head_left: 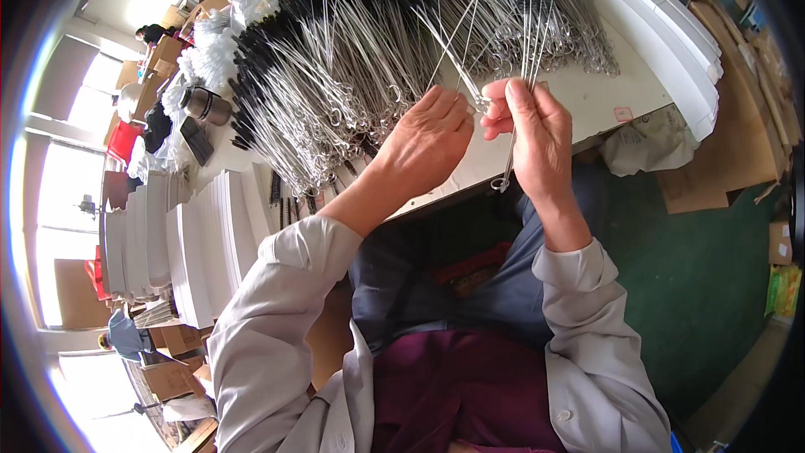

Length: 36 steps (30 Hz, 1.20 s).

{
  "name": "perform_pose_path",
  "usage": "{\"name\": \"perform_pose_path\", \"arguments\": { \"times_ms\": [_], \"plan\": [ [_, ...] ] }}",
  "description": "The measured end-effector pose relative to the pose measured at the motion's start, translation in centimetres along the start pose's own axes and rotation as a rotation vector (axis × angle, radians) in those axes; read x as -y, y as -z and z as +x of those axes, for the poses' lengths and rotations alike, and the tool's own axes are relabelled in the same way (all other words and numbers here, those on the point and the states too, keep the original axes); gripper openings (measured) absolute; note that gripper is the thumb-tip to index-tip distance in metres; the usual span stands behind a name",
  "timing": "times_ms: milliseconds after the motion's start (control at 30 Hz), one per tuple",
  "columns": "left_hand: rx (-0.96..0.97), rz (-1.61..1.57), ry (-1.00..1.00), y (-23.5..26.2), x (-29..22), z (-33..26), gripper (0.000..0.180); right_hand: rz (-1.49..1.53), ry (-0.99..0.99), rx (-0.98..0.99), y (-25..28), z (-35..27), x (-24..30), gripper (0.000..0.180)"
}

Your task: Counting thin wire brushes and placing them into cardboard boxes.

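Observation:
My right hand [541, 134] is closed around several thin wire brushes [530, 25]. Their black bristle ends point up and away, and one looped wire end [501, 184] hangs below the fingers. Just to its left, my left hand [426, 141] is pinched on a wire brush whose thin shaft slants up to the right. Between the two hands, looped wire ends [480, 102] show close to the right fingertips. Beyond them lies a large heap of similar brushes [335, 59], black bristles mostly at the far side and metal loops toward me.
The white table [599, 105] has its near edge just beyond my lap. White folded cartons [210, 235] stand at the left; white trays [671, 25] are stacked at the right. A metal flask [205, 106] stands by clear plastic bags. Cardboard [729, 134] leans on the right.

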State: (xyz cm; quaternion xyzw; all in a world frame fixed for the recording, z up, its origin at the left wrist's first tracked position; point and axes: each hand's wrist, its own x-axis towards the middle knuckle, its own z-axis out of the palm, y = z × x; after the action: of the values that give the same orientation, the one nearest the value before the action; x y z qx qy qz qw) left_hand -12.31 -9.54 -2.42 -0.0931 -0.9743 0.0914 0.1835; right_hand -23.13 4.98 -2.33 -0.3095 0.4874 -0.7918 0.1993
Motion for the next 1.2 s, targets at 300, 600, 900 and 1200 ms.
{"name": "perform_pose_path", "arguments": {
  "times_ms": [300,600,900,1200],
  "plan": [
    [0.195,0.203,0.165,-1.8,3.6,2.4,0.063,0.064,0.047,0.060,0.5,2.6,3.2,0.035],
    [0.219,0.138,0.213,-2.4,4.1,2.2,0.062,0.086,0.113,0.086,1.6,6.6,7.3,0.039],
    [0.091,0.095,0.173,-3.1,4.6,1.8,0.050,0.172,0.365,0.150,0.7,11.3,13.6,0.032],
    [0.015,-0.042,0.218,-2.7,4.4,2.7,0.042,0.004,0.719,-0.007,2.9,10.5,18.9,0.035]
  ]
}}
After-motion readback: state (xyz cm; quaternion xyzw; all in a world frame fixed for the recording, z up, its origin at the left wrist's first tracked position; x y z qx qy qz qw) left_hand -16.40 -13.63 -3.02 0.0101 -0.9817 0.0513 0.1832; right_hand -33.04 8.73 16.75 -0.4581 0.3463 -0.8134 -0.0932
